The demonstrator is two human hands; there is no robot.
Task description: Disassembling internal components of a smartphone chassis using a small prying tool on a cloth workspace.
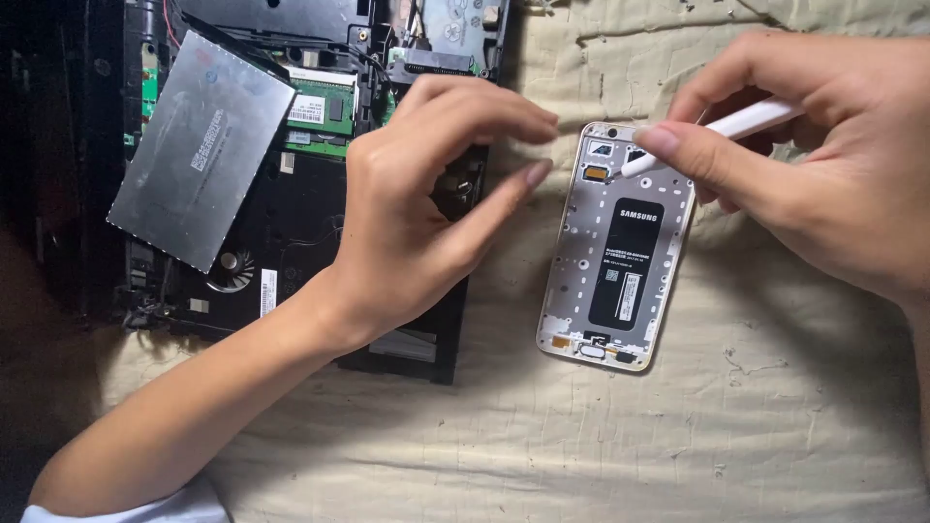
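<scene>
Item 1: opened smartphone with a pale gold frame, back cover off (617, 247). It lies face down on a cream, wrinkled cloth (756, 407), tilted slightly with its top to the upper right. A black rectangular battery with white label (627, 261) sits in the middle of the exposed silver midframe.

Item 2: slim white plastic stick tool (722, 131). It is held in the right hand (823, 165), pinched between thumb and fingers in a pen grip (the forefinger lies along the top of it). Its tip rests at the upper edge of the smartphone, near the camera area.

Item 3: left hand (426, 203). It hovers just to the left of the smartphone's upper corner, thumb and forefinger curved toward each other but apart, gripping nothing. Whether a fingertip touches the frame cannot be told. The forearm runs down to the lower left, a white sleeve edge (126, 508) at the picture's border.

Item 4: dismantled black laptop base, underside open (291, 223). It lies on the cloth to the left, partly under the left hand. On it rests a flat grey metal-cased drive (199, 150), set askew. Beside that are a green memory module (320, 111) and a small round cooling fan (231, 266).
</scene>
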